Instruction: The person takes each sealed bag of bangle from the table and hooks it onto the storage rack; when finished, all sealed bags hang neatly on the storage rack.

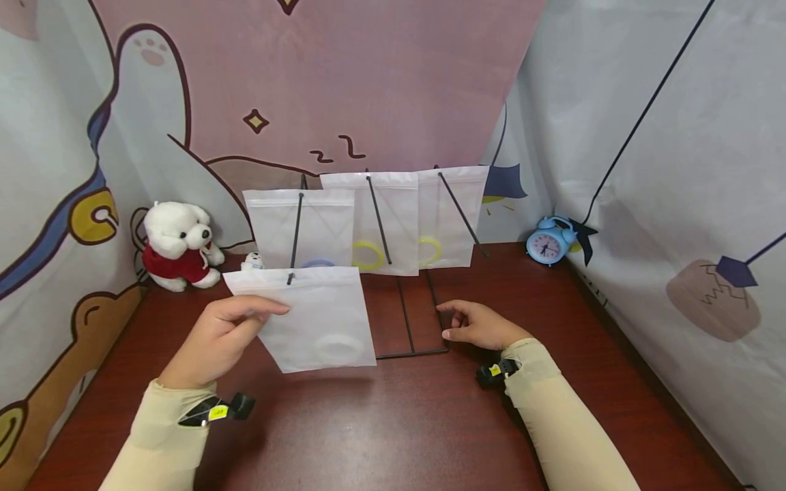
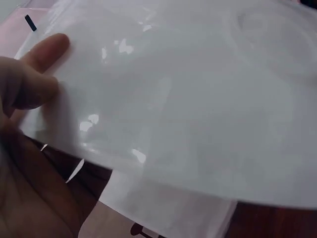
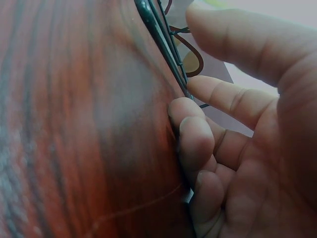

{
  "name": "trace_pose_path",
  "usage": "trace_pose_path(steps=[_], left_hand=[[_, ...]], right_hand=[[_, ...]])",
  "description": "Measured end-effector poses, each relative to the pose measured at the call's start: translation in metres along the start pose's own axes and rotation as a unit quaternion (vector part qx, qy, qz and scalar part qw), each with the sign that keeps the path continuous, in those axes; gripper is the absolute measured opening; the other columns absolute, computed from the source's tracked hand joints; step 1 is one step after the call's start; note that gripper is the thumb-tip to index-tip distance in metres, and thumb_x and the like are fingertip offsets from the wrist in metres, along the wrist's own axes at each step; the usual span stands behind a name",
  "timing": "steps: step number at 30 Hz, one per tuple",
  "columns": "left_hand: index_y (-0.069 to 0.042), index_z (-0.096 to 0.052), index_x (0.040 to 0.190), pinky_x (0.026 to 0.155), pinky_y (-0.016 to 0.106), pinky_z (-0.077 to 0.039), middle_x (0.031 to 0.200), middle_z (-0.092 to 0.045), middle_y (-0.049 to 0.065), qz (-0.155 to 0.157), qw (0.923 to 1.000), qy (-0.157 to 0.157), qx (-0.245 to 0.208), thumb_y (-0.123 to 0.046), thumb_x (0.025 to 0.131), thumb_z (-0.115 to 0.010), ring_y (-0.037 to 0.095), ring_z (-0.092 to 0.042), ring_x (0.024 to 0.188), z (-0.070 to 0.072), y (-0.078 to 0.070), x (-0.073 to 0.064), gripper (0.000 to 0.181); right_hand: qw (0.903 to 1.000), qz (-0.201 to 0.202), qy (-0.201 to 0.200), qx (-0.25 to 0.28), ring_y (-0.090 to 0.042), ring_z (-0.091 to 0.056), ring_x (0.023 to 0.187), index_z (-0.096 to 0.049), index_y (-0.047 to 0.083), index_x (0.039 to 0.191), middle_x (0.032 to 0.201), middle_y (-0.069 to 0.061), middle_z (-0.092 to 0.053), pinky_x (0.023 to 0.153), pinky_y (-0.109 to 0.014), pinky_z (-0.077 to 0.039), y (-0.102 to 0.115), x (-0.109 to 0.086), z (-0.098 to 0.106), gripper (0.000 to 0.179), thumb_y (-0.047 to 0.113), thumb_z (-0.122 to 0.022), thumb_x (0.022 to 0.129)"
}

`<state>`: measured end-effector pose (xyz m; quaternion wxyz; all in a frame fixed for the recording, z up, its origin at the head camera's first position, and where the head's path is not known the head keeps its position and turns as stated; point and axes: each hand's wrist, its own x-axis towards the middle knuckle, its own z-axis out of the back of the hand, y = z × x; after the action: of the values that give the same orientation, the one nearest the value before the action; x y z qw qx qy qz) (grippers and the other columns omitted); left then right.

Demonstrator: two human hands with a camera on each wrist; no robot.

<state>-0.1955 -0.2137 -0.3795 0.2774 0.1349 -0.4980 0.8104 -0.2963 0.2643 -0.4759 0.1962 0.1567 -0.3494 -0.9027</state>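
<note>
My left hand (image 1: 211, 337) holds the left edge of the front white zip bag (image 1: 319, 314), thumb and index finger lying against its face in the left wrist view. Inside the bag a pale ring (image 1: 340, 349) shows faintly. A black hook tip (image 1: 290, 279) pokes through the hole at the bag's top. My right hand (image 1: 485, 324), fingers curled, grips the right side bar of the black wire rack (image 1: 413, 354) low by the table. Behind, a bag with a blue ring (image 1: 276, 232) and two bags with yellow rings (image 1: 393, 211) (image 1: 457, 211) hang on the rack's hooks.
On the brown table (image 1: 344, 436), a white plush dog in a red top (image 1: 178, 245) sits back left beside a small white figure (image 1: 252, 261). A light-blue alarm clock (image 1: 548, 242) stands back right. Printed curtains (image 1: 393, 82) enclose the back and sides.
</note>
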Motion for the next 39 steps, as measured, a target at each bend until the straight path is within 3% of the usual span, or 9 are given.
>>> trace_pose_path(steps=[7, 15, 22, 28, 31, 39], left_hand=[[-0.017, -0.081, 0.118, 0.076, 0.023, -0.049, 0.114, -0.078, -0.002, 0.034, 0.9974, 0.062, 0.017, 0.007, 0.103, -0.054, 0.012, -0.06, 0.092, 0.002, 0.007, 0.002, 0.039], [-0.019, -0.08, 0.117, 0.091, 0.019, -0.053, 0.12, -0.078, -0.003, 0.055, 0.9898, 0.128, 0.031, 0.001, 0.105, -0.055, 0.002, -0.066, 0.109, 0.001, 0.02, 0.005, 0.034], [-0.024, -0.08, 0.117, 0.093, 0.023, -0.054, 0.12, -0.077, -0.01, 0.079, 0.9805, 0.173, 0.05, 0.002, 0.103, -0.055, 0.004, -0.065, 0.109, -0.001, 0.027, 0.006, 0.038], [-0.022, -0.081, 0.116, 0.092, 0.024, -0.055, 0.119, -0.077, -0.008, 0.078, 0.9806, 0.169, 0.06, 0.003, 0.102, -0.055, 0.004, -0.066, 0.108, 0.0, 0.029, 0.006, 0.039], [-0.02, -0.082, 0.115, 0.093, 0.024, -0.056, 0.118, -0.078, -0.007, 0.082, 0.9827, 0.154, 0.063, 0.004, 0.102, -0.055, 0.004, -0.067, 0.109, 0.0, 0.03, 0.007, 0.038], [-0.017, -0.081, 0.116, 0.077, 0.024, -0.048, 0.109, -0.077, -0.004, 0.082, 0.9895, 0.097, 0.069, 0.003, 0.103, -0.055, 0.013, -0.058, 0.089, 0.0, 0.029, 0.008, 0.035]], right_hand=[[1.0, -0.002, 0.001, 0.001, -0.018, -0.056, 0.082, -0.056, 0.012, 0.149, 0.099, -0.005, -0.061, 0.073, -0.032, -0.049, -0.001, 0.0, 0.0, 0.061, 0.028, -0.08, 0.096], [1.0, -0.003, 0.004, 0.004, -0.018, -0.056, 0.08, -0.056, 0.012, 0.149, 0.099, -0.006, -0.06, 0.073, -0.031, -0.049, -0.002, 0.001, 0.001, 0.064, 0.026, -0.083, 0.093], [1.0, -0.007, 0.003, 0.003, -0.016, -0.056, 0.078, -0.056, 0.012, 0.149, 0.1, -0.006, -0.06, 0.071, -0.029, -0.049, -0.004, 0.002, 0.0, 0.065, 0.026, -0.084, 0.092], [0.9999, -0.007, 0.004, 0.012, -0.018, -0.055, 0.077, -0.056, 0.012, 0.149, 0.1, -0.008, -0.06, 0.071, -0.03, -0.049, -0.003, 0.001, 0.001, 0.065, 0.023, -0.084, 0.092], [0.9999, -0.007, 0.005, 0.012, -0.018, -0.055, 0.077, -0.056, 0.011, 0.149, 0.1, -0.009, -0.06, 0.071, -0.03, -0.049, -0.003, 0.001, 0.001, 0.065, 0.022, -0.084, 0.092], [0.9999, -0.009, 0.005, 0.009, -0.018, -0.055, 0.078, -0.056, 0.012, 0.149, 0.101, -0.008, -0.06, 0.072, -0.031, -0.05, -0.003, 0.002, 0.0, 0.065, 0.022, -0.084, 0.092]])
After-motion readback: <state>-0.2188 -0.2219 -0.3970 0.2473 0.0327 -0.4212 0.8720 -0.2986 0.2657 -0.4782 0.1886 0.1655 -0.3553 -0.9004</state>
